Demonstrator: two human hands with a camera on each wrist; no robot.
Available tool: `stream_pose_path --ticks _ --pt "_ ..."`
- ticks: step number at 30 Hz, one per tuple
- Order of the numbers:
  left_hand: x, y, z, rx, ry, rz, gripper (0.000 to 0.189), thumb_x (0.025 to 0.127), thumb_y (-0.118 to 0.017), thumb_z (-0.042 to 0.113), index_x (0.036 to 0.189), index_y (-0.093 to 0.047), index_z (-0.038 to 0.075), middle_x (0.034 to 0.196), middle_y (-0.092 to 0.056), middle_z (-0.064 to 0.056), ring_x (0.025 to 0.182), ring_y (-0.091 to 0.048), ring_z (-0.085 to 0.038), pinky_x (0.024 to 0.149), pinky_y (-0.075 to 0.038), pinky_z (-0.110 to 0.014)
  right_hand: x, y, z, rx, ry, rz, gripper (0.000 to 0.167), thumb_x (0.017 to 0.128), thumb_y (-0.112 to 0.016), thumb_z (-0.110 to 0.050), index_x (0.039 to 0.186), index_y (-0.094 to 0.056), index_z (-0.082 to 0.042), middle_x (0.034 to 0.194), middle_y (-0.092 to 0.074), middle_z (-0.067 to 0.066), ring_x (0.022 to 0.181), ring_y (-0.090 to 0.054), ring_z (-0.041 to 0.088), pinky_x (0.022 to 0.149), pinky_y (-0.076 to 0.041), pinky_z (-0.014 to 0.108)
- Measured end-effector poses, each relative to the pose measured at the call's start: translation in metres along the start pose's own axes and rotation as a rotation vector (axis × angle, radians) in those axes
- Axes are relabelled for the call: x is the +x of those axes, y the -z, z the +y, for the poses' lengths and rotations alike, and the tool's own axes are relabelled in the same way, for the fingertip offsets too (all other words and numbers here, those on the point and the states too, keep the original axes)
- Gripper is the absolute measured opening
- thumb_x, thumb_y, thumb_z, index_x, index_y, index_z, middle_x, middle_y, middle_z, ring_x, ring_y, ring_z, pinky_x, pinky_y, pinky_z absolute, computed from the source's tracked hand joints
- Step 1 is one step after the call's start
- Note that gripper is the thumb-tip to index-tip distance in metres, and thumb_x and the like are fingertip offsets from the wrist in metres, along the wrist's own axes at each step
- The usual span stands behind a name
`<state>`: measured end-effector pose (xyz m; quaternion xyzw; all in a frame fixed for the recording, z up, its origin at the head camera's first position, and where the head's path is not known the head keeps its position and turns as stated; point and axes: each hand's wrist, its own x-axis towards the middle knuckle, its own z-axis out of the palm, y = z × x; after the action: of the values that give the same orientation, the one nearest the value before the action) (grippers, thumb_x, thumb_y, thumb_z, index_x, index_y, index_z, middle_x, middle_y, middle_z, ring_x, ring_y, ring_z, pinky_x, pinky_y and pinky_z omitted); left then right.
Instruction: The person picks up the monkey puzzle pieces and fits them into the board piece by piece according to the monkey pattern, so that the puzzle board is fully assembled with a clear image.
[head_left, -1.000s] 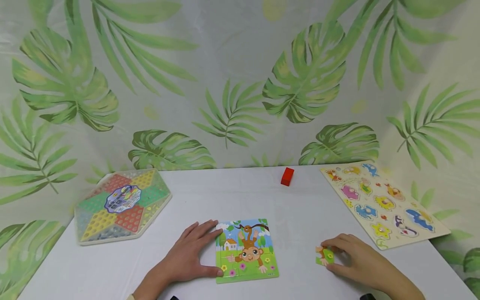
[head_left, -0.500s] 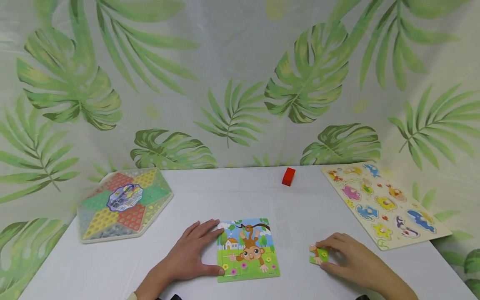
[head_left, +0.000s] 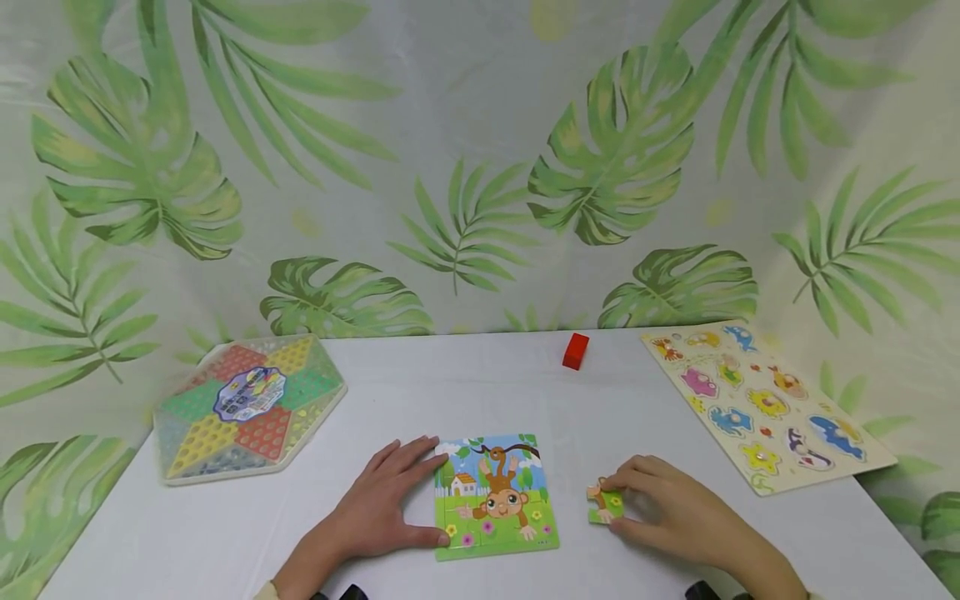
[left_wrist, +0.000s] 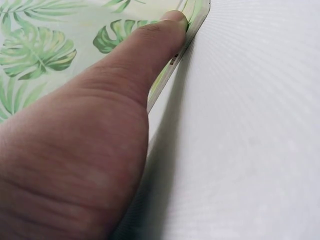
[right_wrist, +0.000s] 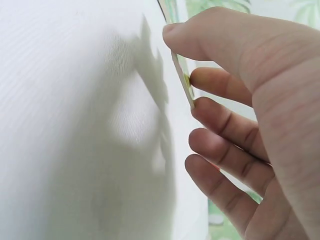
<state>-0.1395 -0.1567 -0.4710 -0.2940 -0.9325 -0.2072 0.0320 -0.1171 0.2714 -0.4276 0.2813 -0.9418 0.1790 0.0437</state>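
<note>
A square jigsaw puzzle with a cartoon monkey hanging from a branch lies flat on the white table in the head view. My left hand rests along its left side, fingertips at the upper left edge and thumb on the lower left corner. In the left wrist view the straight thumb presses on the board's rim. My right hand pinches a small puzzle piece by its right side, between thumb and fingers. Brown, green and a yellow flower show on the piece. In the right wrist view its thin edge stands out.
A hexagonal Chinese checkers box lies at the left. Near the back edge is a red block. At the right lies a wooden sea-animal peg board. A leaf-print cloth hangs behind the table.
My right hand has moved left with the puzzle piece, closer to the monkey puzzle. The left hand has stayed in place on the puzzle's edge.
</note>
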Motion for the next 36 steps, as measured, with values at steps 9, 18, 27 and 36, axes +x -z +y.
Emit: stream_pose_path --ticks 9,18,27,36 --pt "0.000 0.001 -0.002 0.023 -0.016 0.022 0.099 0.076 -0.065 0.085 0.150 -0.055 0.020 0.162 -0.043 -0.003 0.151 -0.038 -0.023 0.126 -0.025 -0.054 0.022 0.000 -0.017 0.025 0.098 -0.038 0.029 0.089 -0.079 -0.048 0.115 -0.072 -0.036 0.110 -0.059 -0.025 0.102 -0.057 -0.001 0.089 -0.059 0.032" --pt "0.001 0.001 -0.001 -0.002 0.006 0.008 0.102 0.074 -0.065 0.086 0.152 -0.053 0.022 0.164 -0.041 -0.002 0.152 -0.035 -0.021 0.128 -0.020 -0.052 0.038 -0.005 -0.032 0.056 0.149 -0.095 0.035 0.089 -0.079 -0.046 0.121 -0.072 -0.032 0.112 -0.061 -0.022 0.104 -0.057 0.001 0.090 -0.058 0.031" --pt "0.000 0.002 0.000 0.011 -0.006 0.010 0.099 0.076 -0.065 0.085 0.150 -0.054 0.021 0.162 -0.042 -0.003 0.151 -0.038 -0.024 0.126 -0.024 -0.055 0.048 -0.016 -0.044 0.060 0.178 -0.145 0.034 0.090 -0.079 -0.043 0.121 -0.073 -0.031 0.114 -0.062 -0.020 0.108 -0.058 0.003 0.094 -0.058 0.032" --pt "0.000 0.001 0.000 0.016 -0.010 0.003 0.099 0.076 -0.065 0.085 0.151 -0.054 0.022 0.163 -0.042 -0.002 0.151 -0.037 -0.023 0.126 -0.024 -0.054 0.053 -0.021 -0.053 0.066 0.203 -0.209 0.029 0.093 -0.075 -0.045 0.120 -0.076 -0.033 0.110 -0.061 -0.018 0.102 -0.054 0.002 0.087 -0.057 0.027"
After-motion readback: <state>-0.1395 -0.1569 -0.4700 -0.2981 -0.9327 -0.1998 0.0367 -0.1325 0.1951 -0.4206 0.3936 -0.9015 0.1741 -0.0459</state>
